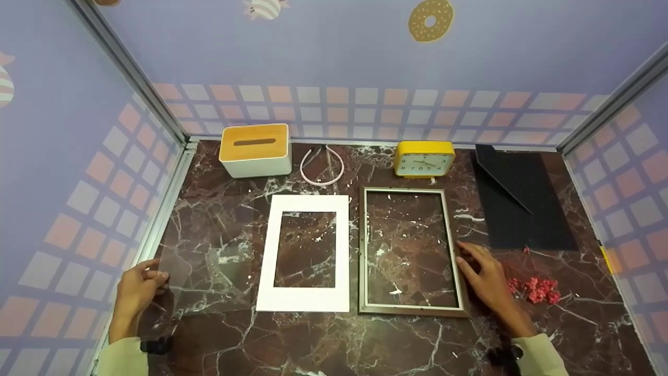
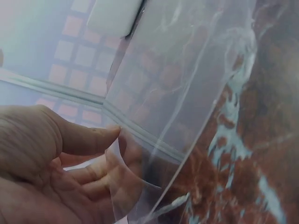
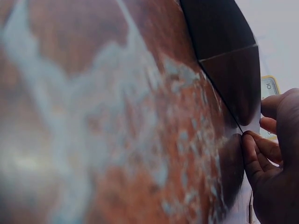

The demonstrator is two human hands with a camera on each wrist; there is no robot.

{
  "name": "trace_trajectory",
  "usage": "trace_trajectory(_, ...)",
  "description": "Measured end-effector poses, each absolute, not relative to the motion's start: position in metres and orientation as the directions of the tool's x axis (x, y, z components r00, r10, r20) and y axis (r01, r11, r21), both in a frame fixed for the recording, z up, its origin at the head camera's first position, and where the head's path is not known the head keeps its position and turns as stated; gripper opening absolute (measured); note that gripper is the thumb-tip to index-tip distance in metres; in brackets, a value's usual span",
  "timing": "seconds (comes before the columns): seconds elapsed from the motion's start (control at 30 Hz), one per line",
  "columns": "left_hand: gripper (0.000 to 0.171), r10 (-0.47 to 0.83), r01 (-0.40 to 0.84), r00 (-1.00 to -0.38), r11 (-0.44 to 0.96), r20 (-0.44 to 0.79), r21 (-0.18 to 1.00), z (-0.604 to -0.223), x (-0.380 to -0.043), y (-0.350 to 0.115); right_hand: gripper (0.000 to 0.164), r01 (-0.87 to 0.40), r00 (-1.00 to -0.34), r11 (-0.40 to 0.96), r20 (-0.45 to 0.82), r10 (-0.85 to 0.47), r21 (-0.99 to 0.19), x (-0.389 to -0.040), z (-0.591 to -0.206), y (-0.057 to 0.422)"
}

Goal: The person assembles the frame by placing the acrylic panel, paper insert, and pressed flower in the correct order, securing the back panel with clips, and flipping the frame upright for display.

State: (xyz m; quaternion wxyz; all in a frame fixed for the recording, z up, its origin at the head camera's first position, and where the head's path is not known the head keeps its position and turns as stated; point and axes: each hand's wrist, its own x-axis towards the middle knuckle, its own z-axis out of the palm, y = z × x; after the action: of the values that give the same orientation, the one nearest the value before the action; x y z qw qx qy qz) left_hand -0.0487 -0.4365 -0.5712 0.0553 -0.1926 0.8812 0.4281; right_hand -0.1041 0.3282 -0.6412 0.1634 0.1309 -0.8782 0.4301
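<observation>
At the left, my left hand (image 1: 138,290) pinches the edge of a clear plastic sheet (image 1: 209,250) lying on the dark marbled table. The left wrist view shows the thumb against a thin, curling transparent edge (image 2: 122,163), with fingers visible through it. My right hand (image 1: 485,277) touches the outer right side of an empty picture frame (image 1: 412,310), its fingertips at the rim. In the right wrist view the fingers (image 3: 257,158) meet the dark frame side (image 3: 229,88). Between sheet and frame lies a white mat board (image 1: 302,300) with a rectangular window.
Along the back stand a tissue box (image 1: 255,156) with a wooden lid, a pink headband (image 1: 322,184) and a yellow alarm clock (image 1: 425,159). A black backing board (image 1: 527,230) with a stand leg lies at right, red flowers (image 1: 540,290) below it.
</observation>
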Motion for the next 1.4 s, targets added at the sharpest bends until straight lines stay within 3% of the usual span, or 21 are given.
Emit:
trace_trajectory(0.17, 0.056, -0.268, -0.358, -0.924, 0.348, -0.274, 0.867, -0.571, -0.043, -0.441, 0.043, -0.37, -0.912, 0.598, 0.401, -0.088, -0.711, -0.104, -0.641, 0.329)
trace_trajectory(0.37, 0.04, -0.243, -0.331, -0.92, 0.059, -0.308, 0.942, -0.567, -0.037, -0.447, 0.044, -0.367, -0.912, 0.598, 0.402, -0.082, -0.712, -0.104, -0.642, 0.328)
trace_trajectory(0.83, 0.045, -0.19, -0.312, -0.915, -0.225, -0.355, 0.923, -0.556, -0.033, -0.444, 0.044, -0.365, -0.911, 0.61, 0.404, -0.079, -0.704, -0.104, -0.642, 0.328)
trace_trajectory(1.4, 0.039, -0.235, -0.133, -0.936, -0.45, -0.261, 0.883, -0.541, -0.034, -0.431, 0.044, -0.377, -0.906, 0.615, 0.414, -0.089, -0.693, -0.104, -0.641, 0.328)
